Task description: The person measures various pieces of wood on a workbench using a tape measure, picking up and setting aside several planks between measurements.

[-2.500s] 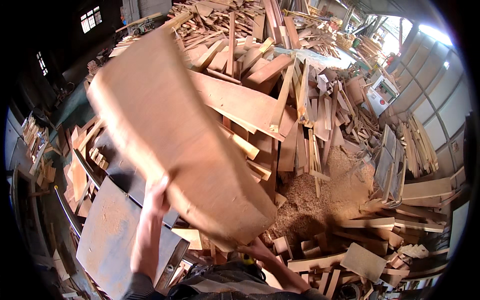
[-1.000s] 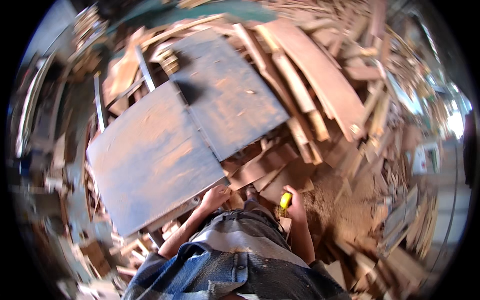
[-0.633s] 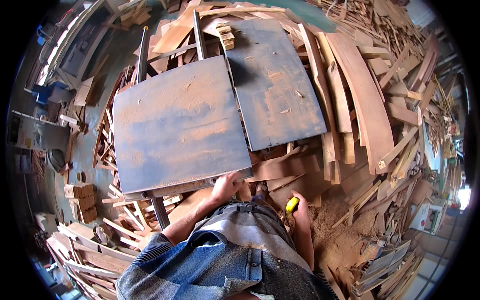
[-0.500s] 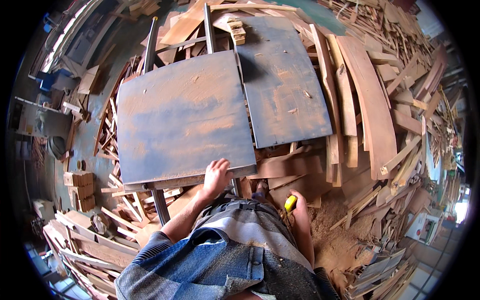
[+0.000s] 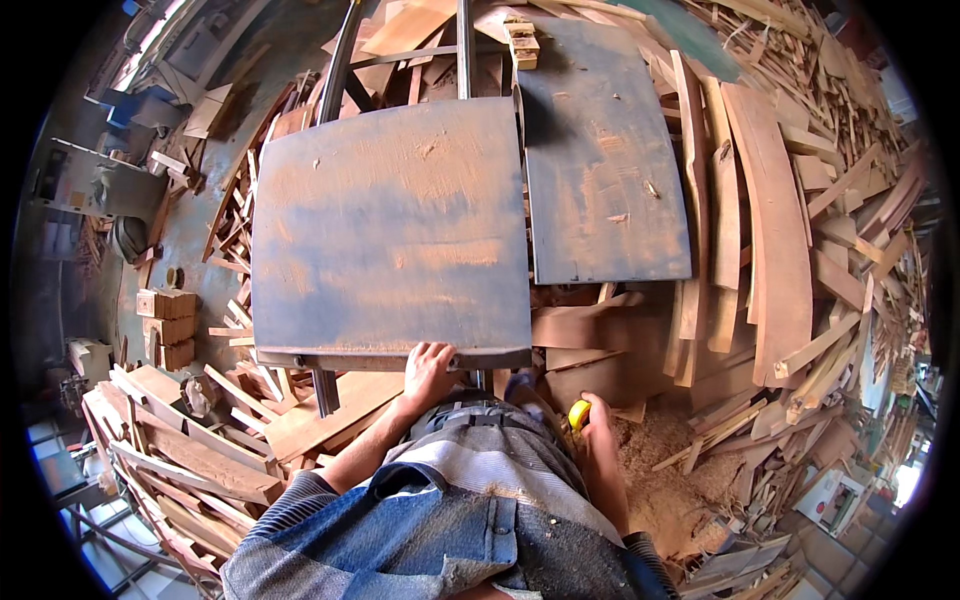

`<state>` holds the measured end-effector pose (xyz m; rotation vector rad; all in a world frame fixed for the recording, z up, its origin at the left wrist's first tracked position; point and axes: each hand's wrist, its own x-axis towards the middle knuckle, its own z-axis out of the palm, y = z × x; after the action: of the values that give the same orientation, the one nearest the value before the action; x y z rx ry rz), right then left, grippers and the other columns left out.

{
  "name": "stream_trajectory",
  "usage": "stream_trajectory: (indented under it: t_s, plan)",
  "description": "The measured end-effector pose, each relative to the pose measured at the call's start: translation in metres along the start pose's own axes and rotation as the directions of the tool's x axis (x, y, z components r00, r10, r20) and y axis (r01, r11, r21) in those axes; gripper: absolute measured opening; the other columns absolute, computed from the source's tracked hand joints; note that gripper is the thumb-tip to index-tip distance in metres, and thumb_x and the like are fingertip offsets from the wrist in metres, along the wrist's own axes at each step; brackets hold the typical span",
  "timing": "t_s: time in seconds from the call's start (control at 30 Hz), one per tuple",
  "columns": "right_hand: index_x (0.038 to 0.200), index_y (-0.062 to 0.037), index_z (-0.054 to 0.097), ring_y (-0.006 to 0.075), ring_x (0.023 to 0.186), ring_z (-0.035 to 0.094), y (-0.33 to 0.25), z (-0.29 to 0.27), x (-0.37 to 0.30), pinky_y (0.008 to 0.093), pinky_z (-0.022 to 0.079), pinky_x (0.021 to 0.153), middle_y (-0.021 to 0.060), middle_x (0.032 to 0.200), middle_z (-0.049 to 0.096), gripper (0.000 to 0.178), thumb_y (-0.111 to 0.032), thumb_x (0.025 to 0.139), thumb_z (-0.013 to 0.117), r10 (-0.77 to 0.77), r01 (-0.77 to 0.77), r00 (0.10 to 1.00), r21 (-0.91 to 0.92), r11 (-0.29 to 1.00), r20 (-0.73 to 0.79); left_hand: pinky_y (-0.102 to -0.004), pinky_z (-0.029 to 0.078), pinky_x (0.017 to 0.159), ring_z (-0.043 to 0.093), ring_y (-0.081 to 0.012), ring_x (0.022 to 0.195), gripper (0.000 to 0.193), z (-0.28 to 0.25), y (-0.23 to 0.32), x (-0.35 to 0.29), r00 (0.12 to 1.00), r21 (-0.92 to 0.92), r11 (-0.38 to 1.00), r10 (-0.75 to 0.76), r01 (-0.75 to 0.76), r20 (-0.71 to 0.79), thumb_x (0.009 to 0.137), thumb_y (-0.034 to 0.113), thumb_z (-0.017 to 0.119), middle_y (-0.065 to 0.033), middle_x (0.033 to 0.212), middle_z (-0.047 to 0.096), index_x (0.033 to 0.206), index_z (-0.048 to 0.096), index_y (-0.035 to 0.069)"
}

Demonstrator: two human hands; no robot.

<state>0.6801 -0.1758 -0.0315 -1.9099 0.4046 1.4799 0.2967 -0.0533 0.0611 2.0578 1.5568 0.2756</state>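
Directly before me a wide, dusty metal sliding table [image 5: 390, 225] rests on two dark rails [image 5: 465, 50]. My left hand [image 5: 430, 375] is closed over its front edge, fingers curled on top near the right corner. Beside it, on the right, lies a narrower fixed metal tabletop [image 5: 605, 160], also streaked with sawdust. Down by my right hip, my right hand [image 5: 602, 432] is wrapped round a yellow object that looks like a tape measure [image 5: 578, 413]; the fingers partly cover it.
Long boards [image 5: 765, 220] lean along the right side, with heaps of offcuts beyond. A sawdust pile [image 5: 660, 470] lies at my lower right. Stacked wood blocks [image 5: 168, 325] stand on the left floor, above more planks [image 5: 190, 465]. A small block stack [image 5: 522, 45] sits on the far tabletop.
My view has turned slightly, so the tabletops look straighter. The sliding table seems to have come toward me relative to the fixed one, my left hand still on its edge. The right hand keeps its hold.
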Motion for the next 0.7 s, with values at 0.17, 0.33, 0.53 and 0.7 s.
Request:
stream_trajectory:
  t_s: [0.17, 0.33, 0.53, 0.7]
  plan:
    - [0.086, -0.007, 0.061, 0.0277, 0.062, 0.063, 0.036, -0.012, 0.052, 0.0425, 0.054, 0.057, 0.0096, 0.074, 0.063, 0.014, -0.019, 0.085, 0.069, -0.086, 0.086, 0.996, -0.011, 0.996, 0.002, -0.0404, 0.051, 0.093, 0.068, -0.0317, 0.097, 0.034, -0.008, -0.002, -0.014, 0.945, -0.037, 0.999, 0.014, -0.002, 0.325, 0.078, 0.034, 0.077, -0.0126, 0.097, 0.074, 0.101, 0.074, 0.009]
    - [0.094, -0.0054, 0.062, 0.0307, 0.066, 0.066, 0.072, -0.05, 0.111, 0.0445, 0.059, 0.062, 0.0116, 0.08, 0.065, 0.019, -0.02, 0.085, 0.069, -0.055, 0.053, 0.998, -0.044, 0.998, -0.037, -0.0479, 0.058, 0.081, 0.071, -0.0382, 0.09, 0.035, 0.011, 0.0, -0.02, 0.807, 0.045, 0.998, -0.055, 0.035, 0.588, 0.078, 0.042, 0.074, -0.0164, 0.09, 0.074, 0.102, 0.076, 0.016]
    - [0.099, -0.0041, 0.066, 0.0227, 0.074, 0.065, 0.055, -0.031, 0.078, 0.0399, 0.056, 0.065, 0.007, 0.089, 0.066, 0.025, -0.02, 0.082, 0.072, -0.14, 0.126, 0.986, -0.138, 0.982, -0.091, -0.0482, 0.058, 0.078, 0.071, -0.0389, 0.086, 0.033, 0.033, -0.003, -0.048, 0.774, 0.044, 0.998, -0.06, 0.042, 0.631, 0.077, 0.041, 0.076, -0.0175, 0.086, 0.074, 0.095, 0.076, 0.014]
    - [0.108, 0.0015, 0.066, 0.0224, 0.082, 0.063, 0.029, -0.02, 0.051, 0.0404, 0.052, 0.072, 0.0115, 0.098, 0.066, 0.04, -0.027, 0.081, 0.071, -0.113, 0.089, 0.984, -0.171, 0.981, -0.136, -0.0471, 0.058, 0.078, 0.072, -0.0377, 0.085, 0.031, 0.034, 0.003, -0.049, 0.779, 0.041, 0.999, -0.052, 0.034, 0.625, 0.077, 0.039, 0.076, -0.0167, 0.085, 0.073, 0.093, 0.075, 0.012]
